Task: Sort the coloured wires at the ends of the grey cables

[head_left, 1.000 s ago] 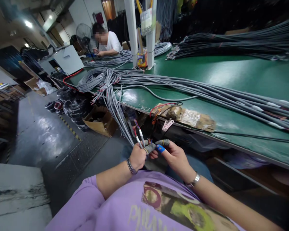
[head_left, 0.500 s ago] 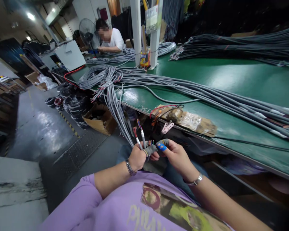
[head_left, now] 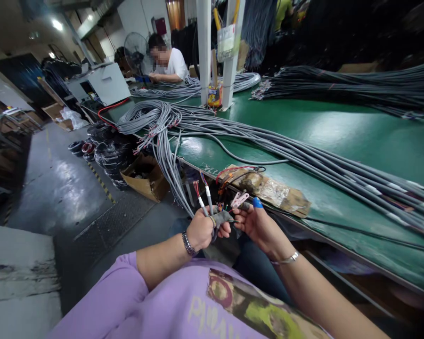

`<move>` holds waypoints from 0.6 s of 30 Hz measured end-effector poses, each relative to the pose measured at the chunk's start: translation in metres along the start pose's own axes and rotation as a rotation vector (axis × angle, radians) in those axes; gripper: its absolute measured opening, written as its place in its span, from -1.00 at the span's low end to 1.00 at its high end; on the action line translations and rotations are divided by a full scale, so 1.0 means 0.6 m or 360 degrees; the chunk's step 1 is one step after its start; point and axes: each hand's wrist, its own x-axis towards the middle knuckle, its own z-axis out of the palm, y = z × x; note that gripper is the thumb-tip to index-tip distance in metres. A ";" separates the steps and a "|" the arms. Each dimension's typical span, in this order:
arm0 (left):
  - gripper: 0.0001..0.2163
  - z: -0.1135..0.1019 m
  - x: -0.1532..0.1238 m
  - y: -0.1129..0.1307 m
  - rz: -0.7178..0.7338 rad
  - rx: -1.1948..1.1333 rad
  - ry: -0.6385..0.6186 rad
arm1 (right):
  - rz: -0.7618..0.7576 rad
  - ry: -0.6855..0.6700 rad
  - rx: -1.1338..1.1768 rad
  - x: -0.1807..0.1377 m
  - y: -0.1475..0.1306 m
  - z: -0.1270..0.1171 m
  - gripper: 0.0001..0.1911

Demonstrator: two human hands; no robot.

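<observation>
My left hand (head_left: 202,230) is closed around the ends of several grey cables (head_left: 169,167) that hang down from the green bench (head_left: 339,127). Stripped ends with red, blue and white wires (head_left: 203,190) stick up above its fist. My right hand (head_left: 257,223) sits just to the right, its thumb in a blue finger cot (head_left: 257,202), fingertips pinching at the coloured wire ends (head_left: 222,209) by the left hand's grey-covered fingers. Both hands hover below the bench's front edge, over my lap.
A long bundle of grey cables (head_left: 304,153) crosses the bench. A cardboard-and-tape fixture (head_left: 268,186) with a pink clip (head_left: 239,198) sits on its edge. White posts (head_left: 205,47) stand farther back. Another person (head_left: 167,63) works at the far end. Black coils (head_left: 109,150) and a box (head_left: 143,176) lie on the floor.
My right hand rose slightly and its blue-tipped thumb now points up, off the grey sleeve. The view shifted a little. My left hand keeps its hold.
</observation>
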 end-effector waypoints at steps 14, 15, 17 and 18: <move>-0.62 0.003 0.036 -0.006 -0.0051 0.0100 -0.0077 | -0.0195 0.0090 0.0218 0.027 -0.005 0.024 -0.58; -0.62 0.003 0.036 -0.007 -0.0061 0.0112 -0.0073 | -0.0206 0.0103 0.0231 0.029 -0.004 0.023 -0.59; -0.62 0.004 0.037 -0.008 -0.0075 0.0137 -0.0062 | -0.0224 0.0112 0.0222 0.031 -0.002 0.023 -0.58; -0.61 0.004 0.037 -0.008 -0.0077 0.0143 -0.0058 | -0.0227 0.0103 0.0210 0.031 -0.001 0.023 -0.58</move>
